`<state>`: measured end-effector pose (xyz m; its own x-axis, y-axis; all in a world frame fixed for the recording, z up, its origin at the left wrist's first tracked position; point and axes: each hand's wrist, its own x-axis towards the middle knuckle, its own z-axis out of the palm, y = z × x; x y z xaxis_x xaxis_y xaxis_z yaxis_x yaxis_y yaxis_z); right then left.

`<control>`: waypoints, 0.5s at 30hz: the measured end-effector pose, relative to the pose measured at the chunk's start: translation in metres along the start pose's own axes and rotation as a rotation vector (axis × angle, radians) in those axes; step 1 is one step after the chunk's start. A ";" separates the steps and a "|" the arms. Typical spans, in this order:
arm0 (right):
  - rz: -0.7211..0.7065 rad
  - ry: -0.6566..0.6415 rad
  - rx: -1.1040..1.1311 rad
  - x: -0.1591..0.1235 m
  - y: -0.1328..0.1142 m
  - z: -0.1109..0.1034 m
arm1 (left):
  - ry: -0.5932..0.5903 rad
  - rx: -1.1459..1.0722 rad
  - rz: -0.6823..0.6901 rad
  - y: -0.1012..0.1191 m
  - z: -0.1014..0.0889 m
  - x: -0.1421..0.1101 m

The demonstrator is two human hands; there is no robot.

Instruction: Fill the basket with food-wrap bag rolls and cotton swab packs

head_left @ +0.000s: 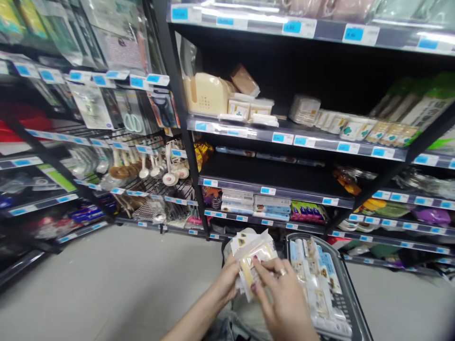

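My left hand (pixel 229 279) is closed around the left edge of a stack of flat plastic packets (pixel 261 251). The packets are white and pale yellow, in clear wrapping; what is inside them I cannot make out. My right hand (pixel 284 293) lies over the stack's lower right, its fingertips pressed on the top packet. Both hands are above my lap. Close on the right stands a grey basket (pixel 350 279) filled with white and blue long packages (pixel 314 265).
Shelves (pixel 249 187) with blue price tags run ahead. On one shelf are a cream plastic holder (pixel 208 94) and small white boxes (pixel 239 108). Spoons and ladles (pixel 170 173) hang on the left rack. Grey floor (pixel 131 279) lies to the left.
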<state>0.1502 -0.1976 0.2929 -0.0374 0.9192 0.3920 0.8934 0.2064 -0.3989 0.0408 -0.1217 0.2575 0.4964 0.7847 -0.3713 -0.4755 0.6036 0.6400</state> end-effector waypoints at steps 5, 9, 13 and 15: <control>0.186 -0.133 0.154 0.021 0.037 -0.032 | -0.128 0.123 -0.122 0.000 -0.002 0.002; 0.206 -0.347 0.203 0.023 0.045 -0.039 | -0.076 0.228 -0.208 -0.011 0.000 0.003; 0.391 -0.348 0.390 -0.007 0.068 -0.036 | 0.047 0.200 -0.283 -0.026 -0.006 0.009; 0.543 -0.254 0.499 -0.036 0.104 -0.032 | 0.136 0.206 -0.307 -0.032 -0.013 0.016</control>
<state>0.2584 -0.2204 0.2638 0.1924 0.9708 -0.1432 0.5108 -0.2237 -0.8301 0.0540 -0.1262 0.2222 0.4855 0.5919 -0.6434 -0.1573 0.7831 0.6017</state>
